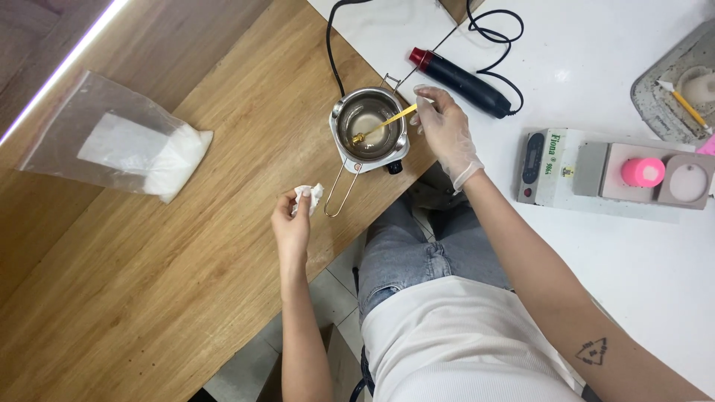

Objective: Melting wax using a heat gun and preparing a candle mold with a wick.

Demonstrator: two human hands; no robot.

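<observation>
My right hand point(445, 130), in a thin clear glove, holds a yellow stick point(383, 124) whose tip dips into a small metal pot point(367, 123). The pot stands on a small electric burner point(370, 156) at the wooden table's edge, its wire handle point(339, 195) pointing toward me. My bare left hand point(293, 223) pinches a crumpled white tissue point(309, 197) just left of that handle.
A clear plastic bag of white granules point(123, 145) lies at the left on the wooden table point(186, 260). On the white table point(655, 253) are a black and red heat tool point(462, 80) with cord, a digital scale point(555, 167), a pink candle point(643, 172) and grey moulds point(689, 182).
</observation>
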